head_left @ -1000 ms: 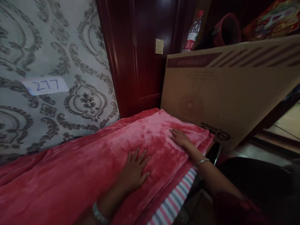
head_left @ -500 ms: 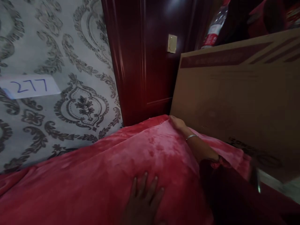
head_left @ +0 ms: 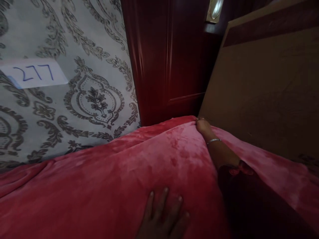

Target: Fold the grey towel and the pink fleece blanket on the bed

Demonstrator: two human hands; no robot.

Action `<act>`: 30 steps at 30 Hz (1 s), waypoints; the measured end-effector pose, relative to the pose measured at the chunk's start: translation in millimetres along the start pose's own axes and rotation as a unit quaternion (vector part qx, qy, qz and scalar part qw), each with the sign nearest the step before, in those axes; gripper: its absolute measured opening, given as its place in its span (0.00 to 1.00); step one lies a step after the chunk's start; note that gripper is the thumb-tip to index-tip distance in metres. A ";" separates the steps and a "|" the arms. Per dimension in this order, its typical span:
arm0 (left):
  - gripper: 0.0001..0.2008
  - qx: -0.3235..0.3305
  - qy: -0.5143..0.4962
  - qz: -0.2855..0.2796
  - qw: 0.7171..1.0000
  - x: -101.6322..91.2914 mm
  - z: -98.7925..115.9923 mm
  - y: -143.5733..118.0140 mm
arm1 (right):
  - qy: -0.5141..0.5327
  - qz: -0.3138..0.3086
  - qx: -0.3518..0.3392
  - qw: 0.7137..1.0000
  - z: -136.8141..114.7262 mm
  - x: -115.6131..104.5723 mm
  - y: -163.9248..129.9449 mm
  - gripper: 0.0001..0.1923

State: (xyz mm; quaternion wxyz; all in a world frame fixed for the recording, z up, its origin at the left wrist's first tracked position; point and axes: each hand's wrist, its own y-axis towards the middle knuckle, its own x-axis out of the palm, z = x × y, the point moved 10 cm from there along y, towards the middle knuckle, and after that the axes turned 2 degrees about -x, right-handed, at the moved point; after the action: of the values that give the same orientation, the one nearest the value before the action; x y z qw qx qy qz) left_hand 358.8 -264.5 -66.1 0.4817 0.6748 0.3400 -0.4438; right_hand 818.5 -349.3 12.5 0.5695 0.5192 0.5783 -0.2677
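**A right hand [head_left: 203, 126] grasps the far corner of a red plush blanket [head_left: 119, 179] while a left hand [head_left: 161, 220] lies spread on top**

The blanket, mottled from deep red to pale pink, fills the lower part of the view, running from the left edge across to the right. Its far edge reaches the foot of the wall and a dark red panelled wooden surface [head_left: 153, 66]. A second layer of red plush shows along the back, beyond a long slanting fold line.

The right arm stretches forward from the lower right. Its grip is closed on the blanket's raised far corner, close beside a large cardboard box [head_left: 261, 89]; the exact fingertips are hard to make out. A slim silver bracelet [head_left: 213, 140] circles the wrist, above a dark sleeve [head_left: 251, 196] trimmed with a red knotted ornament [head_left: 241, 169].

The left hand, at the bottom centre, has a released grip: its fingers are apart and point away from the wearer, over the blanket's near part.

On the left, pale wallpaper [head_left: 98, 54] carries grey damask medallions and a white paper slip [head_left: 36, 73] handwritten "277" in blue. A shiny gold-coloured fitting [head_left: 214, 11] sits high on the wooden surface.
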 end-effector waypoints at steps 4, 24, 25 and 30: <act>0.29 -0.047 0.006 -0.012 0.999 1.3 3.5 -0.5 | 0.009 -0.013 -0.001 1.000 4.1 5.4 -6.2 0.27; 0.34 0.039 -0.061 -0.019 0.997 -27.4 -18.3 23.2 | 0.047 -0.014 0.044 0.998 27.2 -67.0 -141.4 0.22; 0.33 0.033 -0.060 -0.026 0.997 -28.0 -18.3 24.3 | 0.048 0.010 0.067 0.997 40.6 -78.1 -157.8 0.22; 0.30 0.014 -0.060 -0.059 0.996 -28.8 -19.5 29.6 | 0.044 0.140 0.219 0.965 118.6 -126.7 -252.1 0.25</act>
State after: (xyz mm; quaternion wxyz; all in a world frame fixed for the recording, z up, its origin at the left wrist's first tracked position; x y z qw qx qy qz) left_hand 379.6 -255.8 -26.3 0.4646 0.6322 0.3436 -0.5162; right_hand 611.6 -573.6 35.5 0.4478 0.7182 0.4516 -0.2825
